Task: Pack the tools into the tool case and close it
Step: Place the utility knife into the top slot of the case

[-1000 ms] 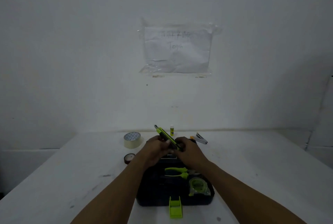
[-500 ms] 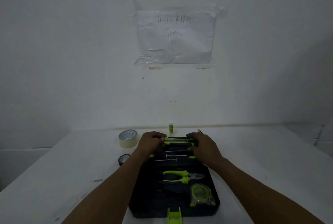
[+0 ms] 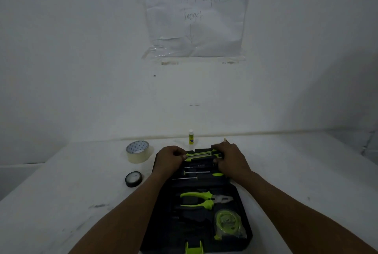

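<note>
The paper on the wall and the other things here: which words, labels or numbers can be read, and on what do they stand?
"Tengah": handwritten second line on the paper sheet taped to the wall.
First line on that sheet: faint, not surely readable.
Label on the small glue stick: too small to read.
Print inside the clear tape roll: dots only, no words.
Small mark in the tool case: too small.

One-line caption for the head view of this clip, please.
Both hands, left hand and right hand, press a green utility knife into the far end of the open tool case.
</note>
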